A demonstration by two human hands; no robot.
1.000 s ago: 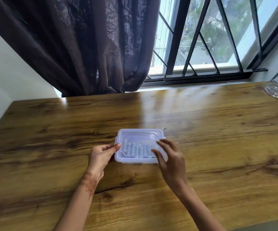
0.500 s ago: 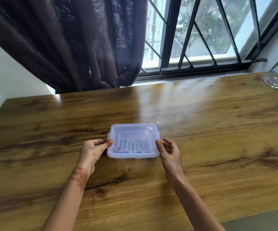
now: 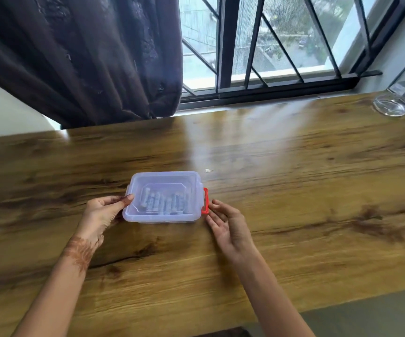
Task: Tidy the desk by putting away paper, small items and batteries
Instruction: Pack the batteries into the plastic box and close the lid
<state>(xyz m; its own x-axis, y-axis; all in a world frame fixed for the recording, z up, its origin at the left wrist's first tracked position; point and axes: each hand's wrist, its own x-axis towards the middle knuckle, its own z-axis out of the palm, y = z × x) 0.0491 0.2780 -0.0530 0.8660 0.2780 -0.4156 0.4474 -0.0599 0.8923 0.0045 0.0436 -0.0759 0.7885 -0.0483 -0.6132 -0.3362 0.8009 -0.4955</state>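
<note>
I have the clear box (image 3: 162, 218) in the middle of the desk (image 3: 294, 203), toward my edge of it, with its lid (image 3: 167, 180) seated on top; through the cloudy plastic I see the batteries (image 3: 165, 204) lying in a row on the floor of the box, so that part of the tidying looks done to me. My left hand (image 3: 100, 214) grips the left end; the thumb lies on the lid's rim and the other fingers curl in against the wall beneath, a pinch meant, I judge, to keep the light box from sliding while the other end is worked; any clip on that end is hidden behind my hand. My right hand (image 3: 230, 227) holds nothing; its palm is turned up and toward the box, the fingers loosely spread and only slightly bent, their tips just beside the red clip (image 3: 205, 201) on the right end; whether a fingertip touches the clip I cannot tell. The clip stands upright against the wall; it seems pressed home, though I cannot be sure it has latched. What is left, as I judge it, is to check the left end and carry the box off; a small white speck (image 3: 207, 170) lies on the wood just beyond the box's far right corner; a glass dish (image 3: 391, 107) sits well apart at the desk's far right, below the window (image 3: 269, 45).
</note>
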